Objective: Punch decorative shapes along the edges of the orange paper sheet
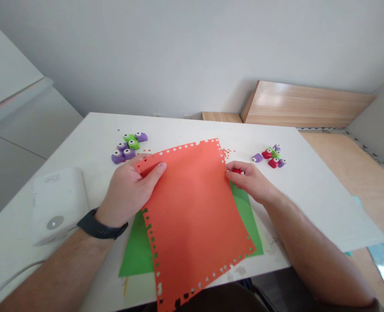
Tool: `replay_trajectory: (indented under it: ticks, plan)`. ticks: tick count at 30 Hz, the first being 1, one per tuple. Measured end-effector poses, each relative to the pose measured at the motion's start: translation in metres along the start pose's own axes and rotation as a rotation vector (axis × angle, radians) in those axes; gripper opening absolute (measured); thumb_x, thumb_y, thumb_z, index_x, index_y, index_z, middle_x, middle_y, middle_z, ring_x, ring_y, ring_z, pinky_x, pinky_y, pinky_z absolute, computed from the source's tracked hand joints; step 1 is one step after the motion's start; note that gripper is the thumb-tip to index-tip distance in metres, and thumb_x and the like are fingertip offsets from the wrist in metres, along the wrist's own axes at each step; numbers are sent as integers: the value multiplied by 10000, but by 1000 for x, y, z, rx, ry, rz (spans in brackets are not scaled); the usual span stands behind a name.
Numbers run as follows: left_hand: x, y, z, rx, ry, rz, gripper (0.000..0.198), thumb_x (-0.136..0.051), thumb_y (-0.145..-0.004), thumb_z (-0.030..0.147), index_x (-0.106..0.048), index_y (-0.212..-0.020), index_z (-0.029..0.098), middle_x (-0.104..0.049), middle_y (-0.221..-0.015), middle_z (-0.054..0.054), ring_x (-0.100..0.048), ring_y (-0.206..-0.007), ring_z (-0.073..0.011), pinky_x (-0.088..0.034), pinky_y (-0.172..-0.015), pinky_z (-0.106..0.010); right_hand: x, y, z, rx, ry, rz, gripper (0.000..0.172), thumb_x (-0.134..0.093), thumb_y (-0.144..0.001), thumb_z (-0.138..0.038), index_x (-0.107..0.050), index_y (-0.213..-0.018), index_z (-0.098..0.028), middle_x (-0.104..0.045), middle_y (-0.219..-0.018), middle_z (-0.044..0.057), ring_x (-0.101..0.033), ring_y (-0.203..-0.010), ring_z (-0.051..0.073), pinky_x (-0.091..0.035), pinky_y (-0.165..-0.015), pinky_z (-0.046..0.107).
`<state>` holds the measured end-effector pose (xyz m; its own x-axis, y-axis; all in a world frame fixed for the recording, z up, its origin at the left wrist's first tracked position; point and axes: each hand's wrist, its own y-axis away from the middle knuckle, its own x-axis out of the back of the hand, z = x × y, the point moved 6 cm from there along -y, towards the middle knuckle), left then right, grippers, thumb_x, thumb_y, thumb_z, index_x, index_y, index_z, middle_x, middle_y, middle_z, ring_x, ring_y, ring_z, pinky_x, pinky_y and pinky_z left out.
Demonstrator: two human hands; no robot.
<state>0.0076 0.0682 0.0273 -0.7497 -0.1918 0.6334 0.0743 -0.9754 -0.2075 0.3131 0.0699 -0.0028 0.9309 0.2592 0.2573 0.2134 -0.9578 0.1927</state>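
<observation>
An orange paper sheet [192, 203] with punched shapes along its edges lies tilted over a green sheet [139, 253] on the white table [309, 186]. My left hand [129, 188] pinches the orange sheet's left edge, thumb on top. My right hand [248, 180] is closed on a small red paper punch [236, 171] at the sheet's right edge. Tiny orange punched bits [227, 152] lie scattered by the top right corner.
A cluster of purple and green punches [129, 147] sits at the back left. Red, green and purple punches [271, 157] sit at the right. A white device [58, 203] with a cable stands at the left. Wooden boards [302, 104] lean behind the table.
</observation>
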Motion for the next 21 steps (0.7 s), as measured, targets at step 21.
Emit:
replay_trajectory:
  ticks: [21]
  plan:
    - [1,-1,-1,-44,1,23,208,-685,-930,402,-766,-1044,248,-795,-1087,5,-746,-967,-230,-577,-1002,-376,-2,4,4,-69,-155,-49,170,-697,-871,-323,-580,-820,-210,-461,-641,-57,-328,-554,97,-185,-521,277]
